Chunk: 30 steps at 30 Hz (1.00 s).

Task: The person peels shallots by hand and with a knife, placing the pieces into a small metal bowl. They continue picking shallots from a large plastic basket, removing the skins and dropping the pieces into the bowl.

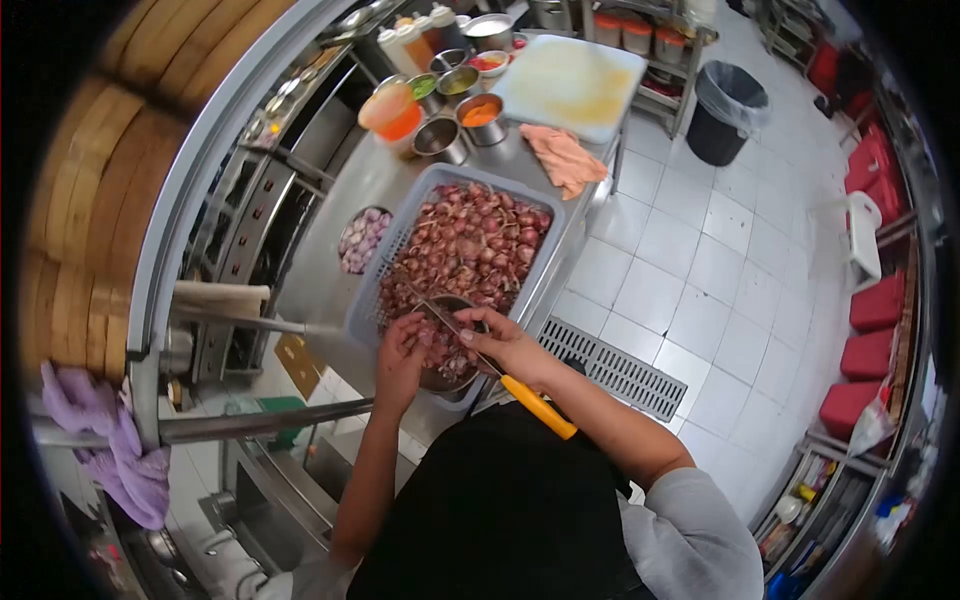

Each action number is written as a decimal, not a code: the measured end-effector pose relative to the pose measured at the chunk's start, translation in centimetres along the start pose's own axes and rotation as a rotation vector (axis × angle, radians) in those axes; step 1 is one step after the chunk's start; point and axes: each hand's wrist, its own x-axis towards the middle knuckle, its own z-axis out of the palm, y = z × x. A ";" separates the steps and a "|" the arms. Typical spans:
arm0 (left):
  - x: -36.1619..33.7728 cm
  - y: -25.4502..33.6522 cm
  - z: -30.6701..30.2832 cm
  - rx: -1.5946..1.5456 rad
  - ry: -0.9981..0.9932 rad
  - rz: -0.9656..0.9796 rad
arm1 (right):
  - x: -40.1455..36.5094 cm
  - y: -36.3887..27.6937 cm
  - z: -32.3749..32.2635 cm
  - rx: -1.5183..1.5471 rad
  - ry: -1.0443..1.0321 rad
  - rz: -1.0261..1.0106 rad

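Note:
My right hand [505,345] is closed on a knife [540,406] with a yellow handle. The handle points back toward my body, and its thin blade slants up and left between my hands. Opposite it, my left hand [400,345] is closed, with fingertips pinched on what looks like a shallot, mostly hidden by the fingers. Both hands are over a metal bowl [440,381] holding papery skins. Just beyond the bowl, a grey plastic basket [556,205] is filled with unpeeled red shallots [475,240]. Left of the basket, a round container holds peeled shallots [366,240].
A steel table [325,235] carries metal pots [440,140], an orange-filled container [391,112], squeeze bottles, a white cutting board [570,85] and an orange cloth [563,158]. A black bin [722,115] and a floor drain grate [615,367] are to the right. A metal rail [265,422] crosses at left.

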 end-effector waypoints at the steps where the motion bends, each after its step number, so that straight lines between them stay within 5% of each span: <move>1: -0.1 0.1 -0.2 -0.078 0.024 -0.055 | 0.0 0.0 0.2 -0.018 -0.010 0.015; 5: -0.9 -1.4 -0.9 -0.594 0.031 -0.041 | 0.0 0.0 1.4 -0.080 -0.075 -0.007; 11: -2.6 -2.5 -1.1 -0.913 -0.057 -0.024 | -0.6 -0.3 3.5 -0.193 -0.164 -0.024; 23: -3.4 -2.4 -0.8 -0.861 -0.054 -0.053 | -1.1 -1.4 3.8 -0.002 -0.171 0.144; 30: -3.4 -3.1 -1.1 -0.759 0.047 -0.057 | -1.2 -0.6 3.1 -0.310 -0.047 -0.043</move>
